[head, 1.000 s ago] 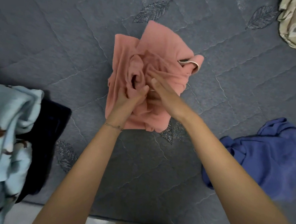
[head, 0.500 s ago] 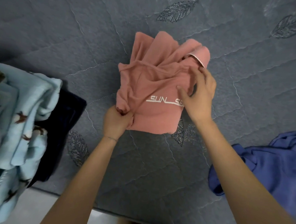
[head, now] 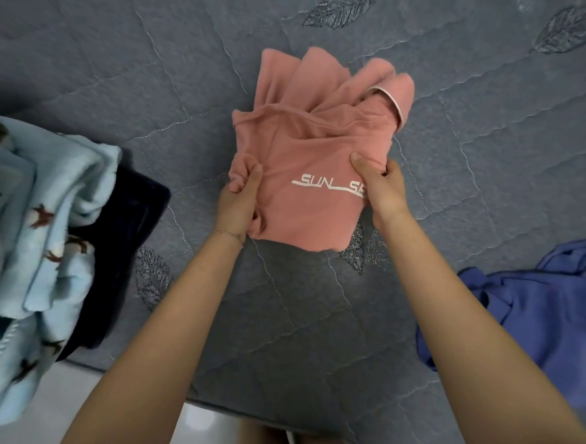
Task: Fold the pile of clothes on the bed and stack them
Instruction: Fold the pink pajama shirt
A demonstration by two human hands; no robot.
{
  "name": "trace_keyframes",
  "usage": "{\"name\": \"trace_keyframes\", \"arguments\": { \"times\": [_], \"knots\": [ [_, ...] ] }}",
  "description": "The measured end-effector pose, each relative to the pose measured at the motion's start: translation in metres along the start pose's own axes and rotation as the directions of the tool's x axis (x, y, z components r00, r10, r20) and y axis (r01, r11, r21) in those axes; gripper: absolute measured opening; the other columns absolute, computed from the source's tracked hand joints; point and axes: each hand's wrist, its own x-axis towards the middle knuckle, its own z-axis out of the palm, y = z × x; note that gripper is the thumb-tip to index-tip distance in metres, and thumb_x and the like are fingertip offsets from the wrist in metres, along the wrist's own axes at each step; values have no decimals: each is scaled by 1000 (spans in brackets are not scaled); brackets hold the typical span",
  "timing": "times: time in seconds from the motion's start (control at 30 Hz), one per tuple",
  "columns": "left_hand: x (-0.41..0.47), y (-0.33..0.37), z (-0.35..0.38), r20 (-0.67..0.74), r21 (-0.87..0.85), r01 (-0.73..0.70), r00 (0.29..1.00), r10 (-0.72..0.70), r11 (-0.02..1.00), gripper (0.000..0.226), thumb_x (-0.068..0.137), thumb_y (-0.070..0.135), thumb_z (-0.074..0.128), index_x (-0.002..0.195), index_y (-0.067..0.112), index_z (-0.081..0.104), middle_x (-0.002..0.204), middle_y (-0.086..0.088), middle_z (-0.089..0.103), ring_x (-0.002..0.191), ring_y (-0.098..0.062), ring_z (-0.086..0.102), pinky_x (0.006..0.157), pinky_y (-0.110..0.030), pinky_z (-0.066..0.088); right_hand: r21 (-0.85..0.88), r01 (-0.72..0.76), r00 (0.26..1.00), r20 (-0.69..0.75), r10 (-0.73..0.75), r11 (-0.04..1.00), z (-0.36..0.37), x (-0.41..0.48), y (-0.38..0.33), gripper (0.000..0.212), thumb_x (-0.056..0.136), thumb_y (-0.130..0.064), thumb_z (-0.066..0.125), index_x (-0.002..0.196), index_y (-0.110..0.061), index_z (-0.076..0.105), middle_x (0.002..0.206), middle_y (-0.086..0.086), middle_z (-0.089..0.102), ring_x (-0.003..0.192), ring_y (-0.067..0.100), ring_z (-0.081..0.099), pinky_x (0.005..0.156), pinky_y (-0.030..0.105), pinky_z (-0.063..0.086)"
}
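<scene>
Between left hand (head: pixel 236 201) and right hand (head: pixel 384 189), soft, squarish pink top (head: pixel 309 154)

On the grey bed (head: pixel 461 136), the left hand (head: pixel 238 201) and the right hand (head: pixel 384 189) each grip one side of the folded pink garment (head: pixel 310 147).

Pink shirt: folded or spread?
Folded: the shirt is a compact bundle, uneven layers at its far end; left hand and right hand grip it.
</scene>
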Motion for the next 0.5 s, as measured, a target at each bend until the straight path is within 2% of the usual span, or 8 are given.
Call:
{"name": "trace_keyframes", "arguments": {
  "times": [0.1, 0.13, 0.2, 0.3, 0.37, 0.43, 0.5],
  "knots": [
    [-10, -9, -2, -8, -54, -58, 998, 57, 997, 11, 97, 33, 59, 100, 23, 59, 79, 10, 59, 64, 0, 52, 58, -11, 46, 39, 11, 999, 33, -13, 999, -14, -23, 7, 35, 84, -17, 76, 112, -13, 54, 109, 5, 68, 96, 18, 68, 85, 33, 57],
    [-17, -12, -4, -10, -51, -77, 997, 76, 996, 12, 97, 33, 58, 104, 22, 59, 72, 12, 58, 58, 1, 50, 54, -14, 44, 50, 13, 999, 40, -15, 999, -20, -33, 10, 35, 84, -16, 76, 111, -14, 54, 109, 4, 68, 97, 18, 68, 85, 32, 57],
    [-32, -21, -7, 3, -32, -93, 996, 94, 995, 9, 98, 32, 58, 98, 24, 61, 56, 12, 50, 42, 1, 39, 42, -17, 36, 89, 0, 999, 37, -3, 996, -31, -56, 20, 33, 84, -15, 75, 110, -17, 54, 108, 2, 67, 95, 15, 68, 85, 30, 57],
    [-57, -37, -11, 47, 36, -120, 992, 118, 992, 10, 98, 29, 59, 93, 20, 61, 53, 14, 51, 39, 3, 44, 38, -14, 35, 158, -58, 998, -13, 61, 986, -49, -91, 48, 32, 83, -15, 75, 109, -19, 56, 111, 3, 68, 96, 15, 67, 92, 36, 55],
    [-68, -45, -16, 119, 95, -186, 978, 174, 978, 8, 97, 23, 60, 99, 16, 63, 71, 13, 63, 61, 1, 59, 51, -11, 46, 211, -101, 991, -64, 116, 972, -58, -118, 73, 33, 81, -15, 77, 107, -20, 57, 113, 4, 68, 103, 20, 66, 99, 43, 51],
    [-69, -42, -23, 251, 203, -272, 943, 218, 941, 10, 95, 21, 63, 103, 17, 65, 90, 8, 68, 85, -9, 65, 69, -13, 51, 260, -133, 980, -109, 166, 956, -60, -144, 100, 39, 76, -16, 80, 109, -22, 59, 116, 4, 68, 109, 24, 65, 101, 46, 50],
    [-61, -33, -32, 387, 353, -392, 888, 249, 850, 16, 92, 25, 67, 104, 15, 68, 95, 3, 70, 89, -14, 65, 76, -23, 52, 274, -173, 974, -96, 206, 946, -51, -174, 124, 40, 77, -17, 80, 110, -23, 59, 114, 3, 69, 106, 23, 66, 92, 43, 56]
  ]
}}
